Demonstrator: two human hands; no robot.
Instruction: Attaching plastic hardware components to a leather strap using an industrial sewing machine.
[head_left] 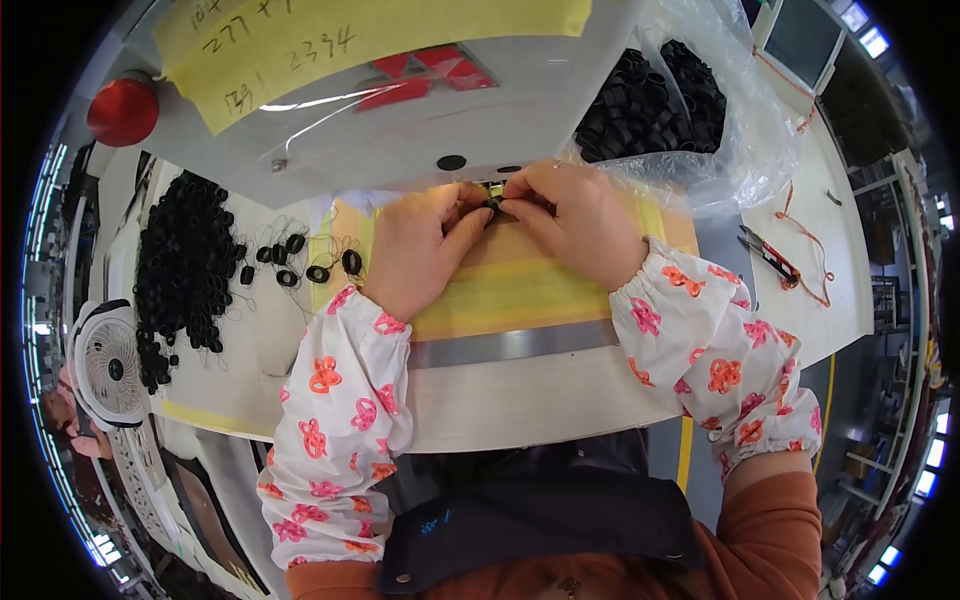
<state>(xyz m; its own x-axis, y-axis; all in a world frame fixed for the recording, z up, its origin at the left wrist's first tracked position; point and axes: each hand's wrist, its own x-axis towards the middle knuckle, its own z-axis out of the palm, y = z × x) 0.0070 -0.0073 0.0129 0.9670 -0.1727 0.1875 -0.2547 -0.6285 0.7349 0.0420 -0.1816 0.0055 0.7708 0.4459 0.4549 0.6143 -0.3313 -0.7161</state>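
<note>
Both my hands meet under the grey sewing machine head (420, 150). My left hand (415, 235) is closed, with thumb and fingertips pinching a small black loop (493, 203). From the other side my right hand (575, 215) pinches the same loop between thumb and forefinger. Fingers cover most of the loop, and the needle area just behind it is hard to make out. Beneath the hands lies a work surface covered with yellow tape (500, 290). A few black loops with thread tails (318, 273) lie left of my left hand.
Left on the table is a large heap of black loops (185, 260). A clear plastic bag (740, 150) at the back right holds more black loops (640, 105). Red-handled thread snips (770, 255) on an orange cord lie at the right. A white fan (110, 365) stands at the far left.
</note>
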